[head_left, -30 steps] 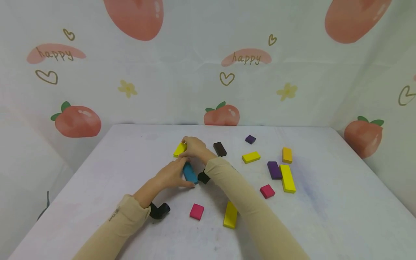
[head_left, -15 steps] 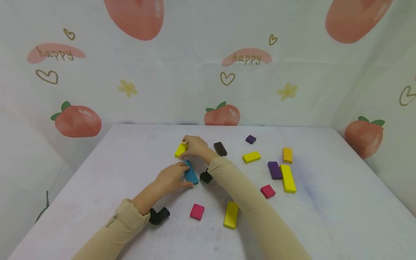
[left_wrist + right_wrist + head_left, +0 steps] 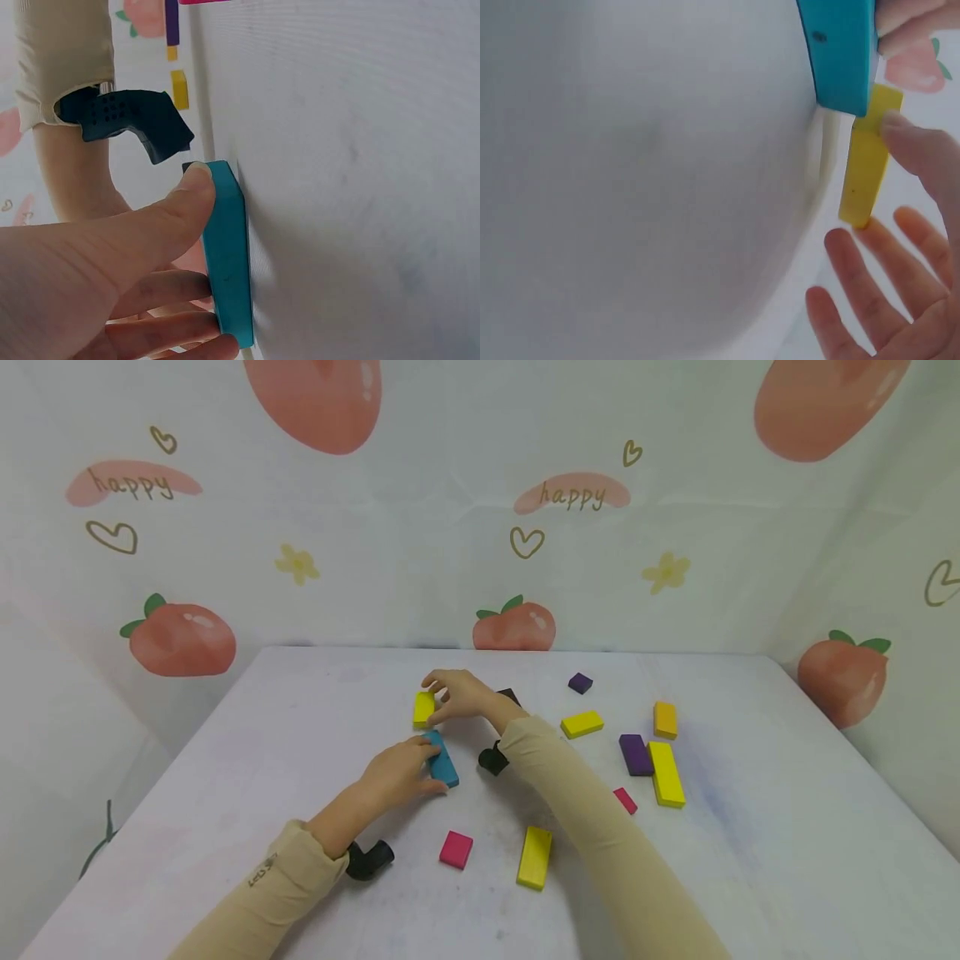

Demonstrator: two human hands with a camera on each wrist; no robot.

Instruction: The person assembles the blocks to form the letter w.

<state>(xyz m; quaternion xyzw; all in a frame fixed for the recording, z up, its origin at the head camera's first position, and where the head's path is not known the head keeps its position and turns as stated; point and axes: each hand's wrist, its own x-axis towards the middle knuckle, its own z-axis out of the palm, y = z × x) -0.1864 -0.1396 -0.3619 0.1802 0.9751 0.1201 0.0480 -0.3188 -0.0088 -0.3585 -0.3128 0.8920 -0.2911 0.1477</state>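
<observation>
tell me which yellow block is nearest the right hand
The leftmost yellow block, just beyond the blue block: the right hand touches it; the other yellow blocks lie apart.

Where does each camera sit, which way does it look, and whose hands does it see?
Head: on the person's head, looking forward and down at the table and the cloth behind. Left hand, right hand and both sleeves show.
Left wrist: on that wrist, looking along the left hand at the blue block it holds. The right sleeve shows too.
Right wrist: on that wrist, looking at the yellow block the right hand pinches. Bits of the left hand peek in.
Both wrist views share the blue block.
</observation>
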